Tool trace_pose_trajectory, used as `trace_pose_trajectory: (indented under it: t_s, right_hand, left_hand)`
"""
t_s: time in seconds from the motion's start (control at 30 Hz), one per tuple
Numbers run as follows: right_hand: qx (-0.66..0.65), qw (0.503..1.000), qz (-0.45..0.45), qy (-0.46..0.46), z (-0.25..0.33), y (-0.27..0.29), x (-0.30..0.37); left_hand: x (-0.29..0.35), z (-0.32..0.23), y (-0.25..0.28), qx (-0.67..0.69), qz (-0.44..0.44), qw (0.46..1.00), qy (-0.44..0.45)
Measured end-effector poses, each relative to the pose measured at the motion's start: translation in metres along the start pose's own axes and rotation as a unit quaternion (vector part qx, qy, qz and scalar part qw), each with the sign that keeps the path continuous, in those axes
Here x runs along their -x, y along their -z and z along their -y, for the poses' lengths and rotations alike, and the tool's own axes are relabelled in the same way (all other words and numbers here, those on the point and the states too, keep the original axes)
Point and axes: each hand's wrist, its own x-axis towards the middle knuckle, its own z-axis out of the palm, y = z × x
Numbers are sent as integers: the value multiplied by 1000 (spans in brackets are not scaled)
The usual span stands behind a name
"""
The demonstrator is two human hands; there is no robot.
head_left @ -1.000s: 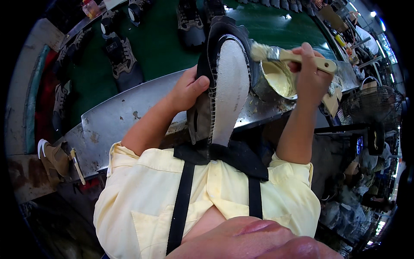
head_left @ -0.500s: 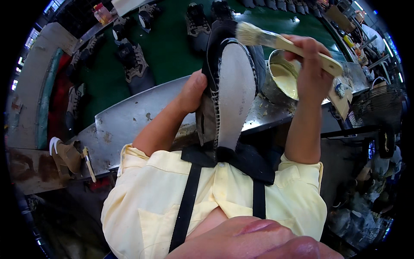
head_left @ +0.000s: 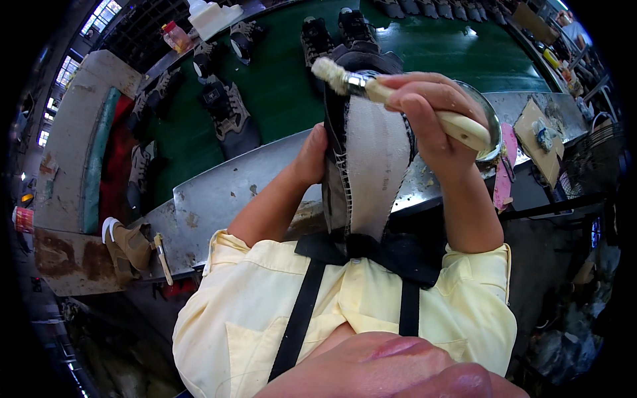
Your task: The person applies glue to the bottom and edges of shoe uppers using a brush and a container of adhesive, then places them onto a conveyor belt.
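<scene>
A dark shoe upper (head_left: pixel 377 166) is held bottom side up, with its pale stitched underside facing me and one end close to my apron. My left hand (head_left: pixel 309 156) grips its left side, the fingers hidden behind it. In my right hand (head_left: pixel 434 113) is a paintbrush (head_left: pixel 355 82), held by its pale wooden handle. The bristles, clumped with cream paste, hang over the upper's far left edge; I cannot tell whether they touch it. Behind my right hand, a metal pot (head_left: pixel 490 109) is mostly hidden.
On the green conveyor belt (head_left: pixel 279 89) stand several grey and black shoes (head_left: pixel 229 116). A metal ledge (head_left: pixel 225 176) runs along its near side. A tan shoe piece (head_left: pixel 129 249) and a second brush (head_left: pixel 162 257) lie at left. Cardboard (head_left: pixel 539 142) and a pink strip (head_left: pixel 505 166) lie at right.
My right hand has brought the brush left and nearer, across the upper's far end, and its bristles now point left. My hand now covers most of the pot. The whole view has shifted slightly.
</scene>
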Motion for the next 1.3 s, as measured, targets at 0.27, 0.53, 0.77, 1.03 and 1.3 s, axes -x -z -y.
trace_pose_trajectory:
  t_s: [0.27, 0.53, 0.77, 1.03, 1.3]
  right_hand:
    - [76, 975, -180, -108, -35, 13, 6]
    - [24, 995, 5, -101, 12, -7, 7]
    - [-71, 983, 128, -109, 45, 10, 15]
    - [-32, 973, 202, -106, 52, -2, 29]
    - [-160, 974, 144, -70, 16, 15, -1]
  left_hand:
    - [0, 15, 9, -17, -9, 1000, -13]
    - [7, 8, 5, 95, -30, 994, 55]
    - [18, 15, 18, 4, -46, 999, 28]
    - [17, 25, 30, 76, -32, 995, 58]
    - [12, 40, 36, 104, -19, 992, 75]
